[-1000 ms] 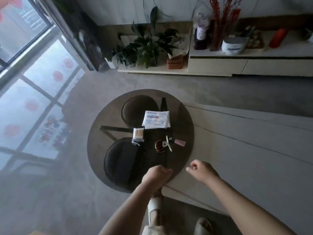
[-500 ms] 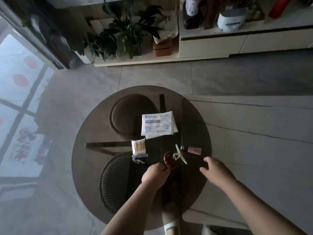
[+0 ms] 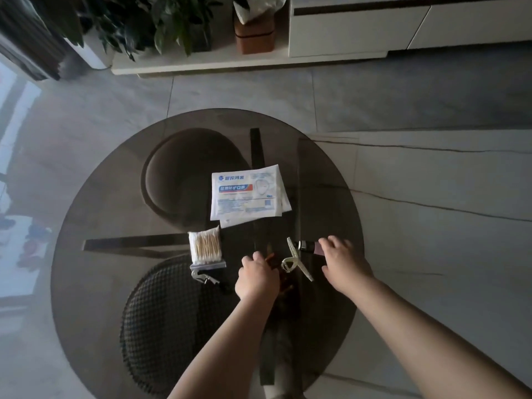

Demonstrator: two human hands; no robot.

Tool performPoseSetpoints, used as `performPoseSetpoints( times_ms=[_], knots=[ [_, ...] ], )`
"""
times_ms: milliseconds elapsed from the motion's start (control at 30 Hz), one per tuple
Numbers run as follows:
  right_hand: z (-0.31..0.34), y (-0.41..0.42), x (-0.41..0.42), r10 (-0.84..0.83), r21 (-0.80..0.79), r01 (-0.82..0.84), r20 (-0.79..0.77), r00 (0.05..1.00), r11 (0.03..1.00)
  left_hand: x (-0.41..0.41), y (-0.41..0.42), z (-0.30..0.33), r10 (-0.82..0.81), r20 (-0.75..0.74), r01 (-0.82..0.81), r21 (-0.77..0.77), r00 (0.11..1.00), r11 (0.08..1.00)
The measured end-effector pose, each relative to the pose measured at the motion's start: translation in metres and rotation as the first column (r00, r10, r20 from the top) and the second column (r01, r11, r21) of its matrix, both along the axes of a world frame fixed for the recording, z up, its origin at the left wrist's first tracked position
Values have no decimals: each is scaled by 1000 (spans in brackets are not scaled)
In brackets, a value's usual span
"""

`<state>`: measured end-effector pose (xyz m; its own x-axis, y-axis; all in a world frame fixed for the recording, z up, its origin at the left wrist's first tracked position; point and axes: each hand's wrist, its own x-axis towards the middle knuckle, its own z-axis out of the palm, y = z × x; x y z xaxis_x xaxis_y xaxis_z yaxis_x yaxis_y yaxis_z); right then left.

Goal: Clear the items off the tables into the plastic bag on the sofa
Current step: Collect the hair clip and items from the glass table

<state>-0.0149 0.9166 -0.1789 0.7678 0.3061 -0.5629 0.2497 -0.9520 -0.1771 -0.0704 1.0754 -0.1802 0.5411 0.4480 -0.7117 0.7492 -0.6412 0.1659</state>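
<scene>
A: Inventory, largest first?

B: Round glass tabletop; on it a mask packet, a swab bag, a white hair clip, a brown clip.

A: Hands?

B: Left hand, fingers curled onto the brown clip. Right hand, fingers spread, touching a small pink-capped item.

A: Step?

B: Pickup, judged just begun. Next: secure both grips, lift. Bag and sofa not in view.

A home living room: round smoked-glass coffee table on grey floor tiles, low white media cabinet and leafy houseplants far.
</scene>
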Motion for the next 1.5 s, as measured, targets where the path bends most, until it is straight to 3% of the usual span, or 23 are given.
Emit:
performPoseSetpoints(
  times_ms=[533,700,933,1167,1333,1500],
  knots=[
    [-53,11,-7,7,-77,11,234,972,997,-7,-1,-47,41,16,-42,45,999,998],
    [-54,16,-9,-31,-22,36,207,978,999,-9,3,-54,109,41,-109,-4,993,994],
    [-45,22,-12,-270,180,264,9,963,948,-18,11,-48,238,114,-220,-153,964,964],
    [-47,44,-25,-250,220,261,-77,965,940,-34,28,-39,291,235,-246,-203,927,948],
    [-55,59,-33,-361,205,392,-173,916,897,-47,55,-36,441,299,-385,-229,846,894],
    [-55,69,-37,-367,165,396,-178,913,903,-51,77,-35,740,234,-676,-303,630,671]
  ],
)
